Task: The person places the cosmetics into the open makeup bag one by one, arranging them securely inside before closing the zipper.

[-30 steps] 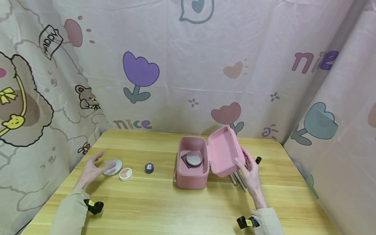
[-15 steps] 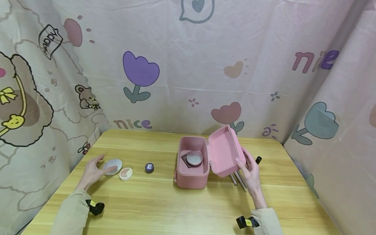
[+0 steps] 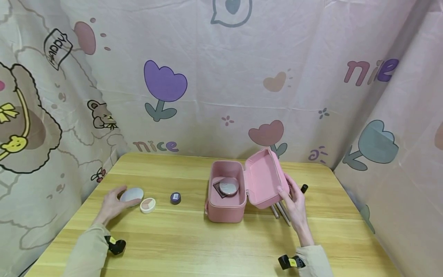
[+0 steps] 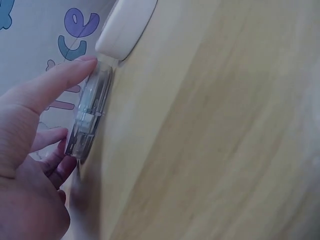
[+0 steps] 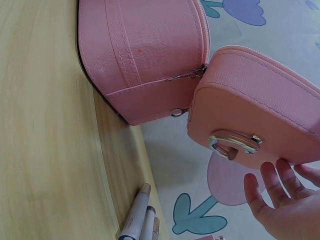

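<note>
My left hand point(image 3: 112, 204) pinches a round, flat compact point(image 3: 131, 196) by its edges, thumb on the near side and fingers on the far side. In the left wrist view the compact point(image 4: 91, 112) shows a clear casing and stands tilted close over the table. My right hand point(image 3: 293, 200) holds the raised lid point(image 3: 263, 177) of a pink zippered makeup case point(image 3: 226, 214), thumb at the rim and fingertips on the outside. Inside the case lie another round compact point(image 3: 228, 186) and a dark flat square item point(image 3: 218, 188), partly hidden under it.
Beside the left hand is a small white round palette point(image 3: 148, 205) with three colour sections. A small dark jar point(image 3: 175, 198) stands between it and the case. Several slim tubes point(image 5: 140, 217) lie behind the lid, near a black-capped end point(image 3: 304, 188). A printed curtain point(image 3: 207, 115) borders the table.
My left hand has moved in to the right and closed its thumb and fingers on the compact, which now tilts. My right hand and the lid have stayed in place.
</note>
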`<state>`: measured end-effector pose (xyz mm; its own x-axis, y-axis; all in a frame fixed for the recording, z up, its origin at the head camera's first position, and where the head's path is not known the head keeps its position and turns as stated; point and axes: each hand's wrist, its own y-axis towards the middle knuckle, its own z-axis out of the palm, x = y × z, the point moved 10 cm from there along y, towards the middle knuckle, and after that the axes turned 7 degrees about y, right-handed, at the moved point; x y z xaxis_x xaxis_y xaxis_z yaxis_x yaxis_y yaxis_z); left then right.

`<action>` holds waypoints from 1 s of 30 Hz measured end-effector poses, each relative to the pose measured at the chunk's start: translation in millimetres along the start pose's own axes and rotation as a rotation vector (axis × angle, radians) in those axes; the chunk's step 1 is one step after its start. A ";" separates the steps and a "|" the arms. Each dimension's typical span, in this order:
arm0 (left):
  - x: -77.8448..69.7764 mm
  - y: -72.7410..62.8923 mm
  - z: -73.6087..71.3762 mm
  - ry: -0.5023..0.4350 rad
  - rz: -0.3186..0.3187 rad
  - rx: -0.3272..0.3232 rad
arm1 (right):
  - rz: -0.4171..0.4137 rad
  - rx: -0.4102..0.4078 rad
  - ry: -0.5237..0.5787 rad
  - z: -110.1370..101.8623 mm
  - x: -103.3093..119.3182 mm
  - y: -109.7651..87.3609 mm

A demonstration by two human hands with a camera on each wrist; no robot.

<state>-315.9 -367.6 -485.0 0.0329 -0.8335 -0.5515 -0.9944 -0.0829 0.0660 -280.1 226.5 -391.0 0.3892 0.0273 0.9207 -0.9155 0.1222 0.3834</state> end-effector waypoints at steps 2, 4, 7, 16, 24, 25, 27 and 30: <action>0.2 0.0 1.3 0.009 -0.006 0.005 | 0.000 -0.003 0.003 0.0 0.1 0.0; 0.7 -0.2 2.4 0.022 -0.016 0.014 | 0.000 -0.004 0.006 0.3 0.4 0.1; 2.1 -0.2 3.6 0.045 -0.034 0.027 | 0.000 -0.004 0.009 0.6 0.8 0.2; 3.2 -0.7 4.0 0.056 -0.041 0.029 | 0.006 -0.003 -0.004 0.3 -0.1 -0.3; 1.1 0.2 0.2 0.004 -0.013 -0.030 | 0.014 -0.001 0.005 1.0 -1.4 -0.4; 0.1 0.6 -0.4 -0.018 -0.009 -0.035 | 0.013 -0.003 0.005 0.9 -1.4 -0.3; -1.9 1.9 -1.2 -0.053 -0.003 -0.031 | 0.014 -0.005 0.005 0.6 -1.6 -0.3; -5.8 3.2 -1.9 -0.076 -0.004 -0.019 | 0.015 -0.009 0.002 0.0 -2.1 -0.5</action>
<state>-319.1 -364.1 -479.9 0.0282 -0.7893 -0.6133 -0.9922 -0.0968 0.0789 -280.4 226.3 -393.1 0.3753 0.0312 0.9264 -0.9204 0.1304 0.3685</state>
